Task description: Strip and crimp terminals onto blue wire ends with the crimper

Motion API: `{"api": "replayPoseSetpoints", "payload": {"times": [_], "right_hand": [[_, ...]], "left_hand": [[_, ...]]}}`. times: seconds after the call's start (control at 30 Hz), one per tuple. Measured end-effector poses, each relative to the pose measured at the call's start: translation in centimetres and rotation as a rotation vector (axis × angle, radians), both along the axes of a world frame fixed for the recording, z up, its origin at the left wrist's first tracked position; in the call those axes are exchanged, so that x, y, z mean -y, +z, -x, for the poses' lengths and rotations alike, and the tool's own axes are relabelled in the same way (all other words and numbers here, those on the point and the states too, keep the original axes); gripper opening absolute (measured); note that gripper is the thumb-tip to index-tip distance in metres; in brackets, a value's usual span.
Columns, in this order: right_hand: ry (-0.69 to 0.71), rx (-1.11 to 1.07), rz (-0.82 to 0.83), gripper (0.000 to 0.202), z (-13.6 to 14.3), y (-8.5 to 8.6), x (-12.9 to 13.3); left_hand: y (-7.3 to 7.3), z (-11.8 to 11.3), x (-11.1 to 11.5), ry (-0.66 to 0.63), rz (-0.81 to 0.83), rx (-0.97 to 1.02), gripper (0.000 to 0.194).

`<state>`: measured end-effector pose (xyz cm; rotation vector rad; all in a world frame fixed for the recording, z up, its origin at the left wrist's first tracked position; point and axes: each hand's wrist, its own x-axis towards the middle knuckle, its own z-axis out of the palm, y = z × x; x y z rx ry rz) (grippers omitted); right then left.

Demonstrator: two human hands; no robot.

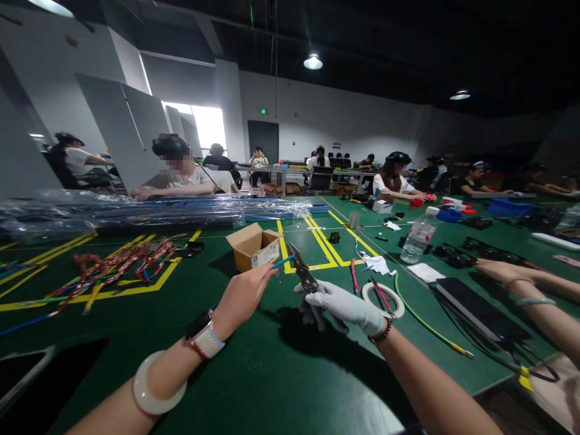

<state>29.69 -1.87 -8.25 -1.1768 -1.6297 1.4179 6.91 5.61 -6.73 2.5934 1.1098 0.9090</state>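
Note:
My left hand (242, 297), bare, pinches a thin blue wire (284, 261) whose end points to the right. My right hand (347, 304), in a white glove, grips dark wire strippers (304, 273) with the jaws pointing up and away. The wire's end lies at the jaws; I cannot tell whether they bite on it. Just behind my left hand stands an open cardboard box (254, 246). To the right of my glove lie a roll of white tape (395, 302), short red wires (354, 277) and a green-yellow cable (428, 329) with a metal tip.
Stripped copper wires (122, 266) lie in a heap at the left. Plastic-wrapped bars (136, 211) run along the back. At the right stand a water bottle (419, 235) and a black power bank-like block (483, 311), near another person's arms (530, 290). Other people sit at tables beyond.

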Motion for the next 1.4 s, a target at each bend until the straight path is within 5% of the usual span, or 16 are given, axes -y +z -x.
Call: {"api": "replayPoseSetpoints", "payload": {"times": [0.17, 0.33, 0.6, 0.77, 0.9, 1.13, 1.4], "right_hand": [[-0.254, 0.453, -0.368, 0.038, 0.2, 0.1, -0.2], [-0.457, 0.619, -0.497, 0.053, 1.0, -0.5, -0.3], [-0.457, 0.669, -0.484, 0.016, 2.1, 0.0, 0.0], [-0.386, 0.546, -0.303, 0.026, 2.4, 0.8, 0.5], [-0.389, 0.470, -0.314, 0.055, 2.2, 0.3, 0.7], [-0.481, 0.399, -0.365, 0.070, 1.7, -2.0, -0.2], [-0.586, 0.607, -0.424, 0.062, 2.2, -1.2, 0.0]], "left_hand": [[1.1, -0.4, 1.0, -0.068, 0.129, 0.049, 0.035], [1.6, -0.6, 1.4, -0.114, 0.178, 0.070, 0.035], [1.5, -0.5, 1.5, 0.062, 0.085, -0.074, 0.027], [1.6, -0.5, 1.7, 0.089, 0.018, -0.155, 0.030], [2.1, -0.4, 2.0, 0.077, -0.026, -0.109, 0.032], [2.0, -0.8, 2.0, -0.053, 0.371, 0.171, 0.038], [1.5, -1.8, 2.4, -0.122, 0.737, 0.299, 0.032]]}}
